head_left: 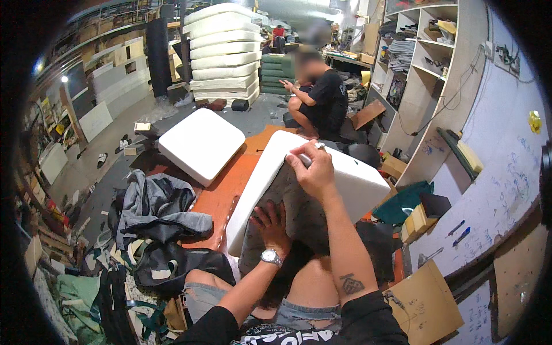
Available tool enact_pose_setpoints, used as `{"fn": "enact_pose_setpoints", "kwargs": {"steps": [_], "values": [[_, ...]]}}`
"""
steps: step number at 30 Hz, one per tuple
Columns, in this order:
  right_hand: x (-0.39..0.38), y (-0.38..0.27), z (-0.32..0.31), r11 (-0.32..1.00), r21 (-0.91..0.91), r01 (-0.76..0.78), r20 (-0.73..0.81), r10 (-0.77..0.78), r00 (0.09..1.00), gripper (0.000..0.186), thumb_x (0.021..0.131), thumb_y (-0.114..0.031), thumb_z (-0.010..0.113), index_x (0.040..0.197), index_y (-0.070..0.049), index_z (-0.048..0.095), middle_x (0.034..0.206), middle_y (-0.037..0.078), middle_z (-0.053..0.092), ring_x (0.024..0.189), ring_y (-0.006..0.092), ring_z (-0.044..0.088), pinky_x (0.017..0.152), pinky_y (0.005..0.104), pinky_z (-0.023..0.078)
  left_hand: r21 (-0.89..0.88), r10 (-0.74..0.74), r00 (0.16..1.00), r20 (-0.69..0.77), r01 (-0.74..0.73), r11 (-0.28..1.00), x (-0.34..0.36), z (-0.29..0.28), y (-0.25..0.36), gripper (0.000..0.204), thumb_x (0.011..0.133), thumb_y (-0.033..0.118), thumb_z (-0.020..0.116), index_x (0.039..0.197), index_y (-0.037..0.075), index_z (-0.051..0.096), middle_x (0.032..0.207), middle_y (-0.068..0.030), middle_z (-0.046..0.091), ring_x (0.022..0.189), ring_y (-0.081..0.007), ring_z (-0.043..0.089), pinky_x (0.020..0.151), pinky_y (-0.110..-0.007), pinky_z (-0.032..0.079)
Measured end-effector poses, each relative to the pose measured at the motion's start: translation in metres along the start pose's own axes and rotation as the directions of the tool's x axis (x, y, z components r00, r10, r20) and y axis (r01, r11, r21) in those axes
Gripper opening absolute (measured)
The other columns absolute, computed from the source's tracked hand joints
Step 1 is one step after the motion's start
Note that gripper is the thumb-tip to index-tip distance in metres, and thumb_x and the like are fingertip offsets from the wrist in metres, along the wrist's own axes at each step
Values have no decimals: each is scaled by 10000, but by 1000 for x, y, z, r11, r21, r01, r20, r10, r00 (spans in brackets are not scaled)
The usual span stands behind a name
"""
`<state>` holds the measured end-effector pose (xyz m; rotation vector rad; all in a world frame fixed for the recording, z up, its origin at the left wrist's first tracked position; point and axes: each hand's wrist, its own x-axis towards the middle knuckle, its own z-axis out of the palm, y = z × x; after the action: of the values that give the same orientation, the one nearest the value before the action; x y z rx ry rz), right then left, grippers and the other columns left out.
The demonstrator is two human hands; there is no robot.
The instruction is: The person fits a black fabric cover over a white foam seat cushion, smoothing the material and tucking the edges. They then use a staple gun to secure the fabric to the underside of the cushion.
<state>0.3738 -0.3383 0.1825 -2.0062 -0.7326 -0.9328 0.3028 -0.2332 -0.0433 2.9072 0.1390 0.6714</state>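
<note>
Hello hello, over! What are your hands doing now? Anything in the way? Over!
Left hand flat on grey cover. Right hand gripping cover's top edge over white foam cushion. Fabric pile lies left, apart.

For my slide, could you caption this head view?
Seated on a workshop floor, a person presses the left hand into grey fabric while the right hand grips a white foam cushion.

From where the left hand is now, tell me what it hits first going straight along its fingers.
The left hand already presses the grey cover; straight on, it likely meets the white foam cushion underneath.
</note>
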Motion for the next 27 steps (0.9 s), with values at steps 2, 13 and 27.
{"fn": "enact_pose_setpoints", "kwargs": {"steps": [2,13,27], "values": [[10,16,-5,990,84,-112,32,110,993,220,909,-276,795,950,-62,763,990,164,739,991,362,704,929,459,517,-57,8,999,35,-6,998,9,-5,6,907,872,394,691,1675,168,333,1749,-221,170,1572,-608,85,1237,-762,18],[19,52,-22,980,137,-142,-21,146,989,243,887,-309,814,947,-76,777,1015,165,745,1014,368,712,921,458,545,-716,-298,811,-503,-198,670,35,-52,14,796,915,536,712,1502,27,543,1496,-184,596,1432,-427,490,1186,-547,354],[12,30,-27,977,134,-168,93,156,983,268,939,-340,773,1005,-82,795,1067,189,750,1120,363,690,1005,456,503,-989,-507,859,-73,3,149,62,-85,-57,623,1091,480,476,1004,-95,696,947,-107,759,864,-196,693,758,-379,540]]}}
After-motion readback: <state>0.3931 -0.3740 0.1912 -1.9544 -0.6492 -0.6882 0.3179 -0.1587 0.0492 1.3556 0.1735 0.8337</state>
